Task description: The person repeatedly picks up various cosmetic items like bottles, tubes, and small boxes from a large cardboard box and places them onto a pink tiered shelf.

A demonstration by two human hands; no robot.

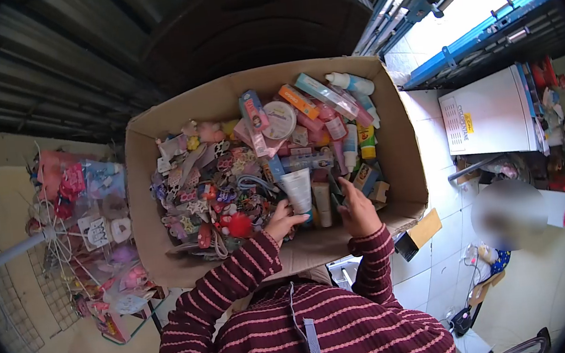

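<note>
A large cardboard box [150,259] full of small goods lies before me. My left hand [282,223] is closed around the lower part of a white squeeze tube [297,187] with a teal cap end. Just right of it a beige tube [323,204] stands upright among the goods. My right hand [360,211] is over the box's near right part, its fingers apart and nothing visible in them. Close to its fingertips are small boxes [366,177] and a yellow-green tube [366,141]. Hair accessories [204,185] fill the left half of the box.
At the back of the box are a round tub [278,120], an orange carton [299,102] and a white bottle [350,83]. A wire rack with pink goods [72,185] stands left. On the right is a white carton [484,114]; a dark chair back [253,28] rises behind.
</note>
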